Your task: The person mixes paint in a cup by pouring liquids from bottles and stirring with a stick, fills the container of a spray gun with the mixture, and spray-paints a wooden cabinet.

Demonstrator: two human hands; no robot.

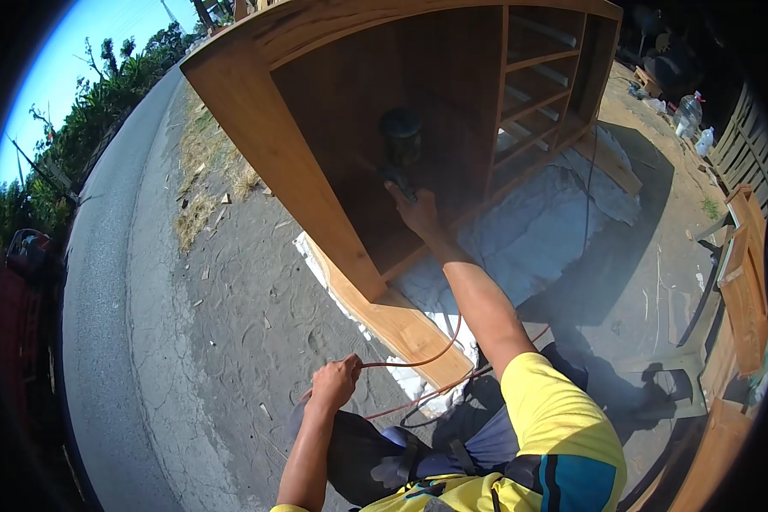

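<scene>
My right hand (414, 209) reaches into the large open compartment of a wooden cabinet (328, 192), its fingers closed around a spray gun (401, 141) with a dark cup on top. A faint haze hangs around the gun. Lower down, my left hand (336, 381) is closed on a thin reddish hose (418, 363), which loops to the right over a wooden board. Several small drawer openings divide the cabinet's right side.
A white sheet (529, 222) lies beneath the cabinet, with a wooden board (427, 341) by its near corner. Wooden pieces (742, 290) lean at the right. A road (102, 256) runs along the left. Plastic bottles (689, 113) stand at the upper right.
</scene>
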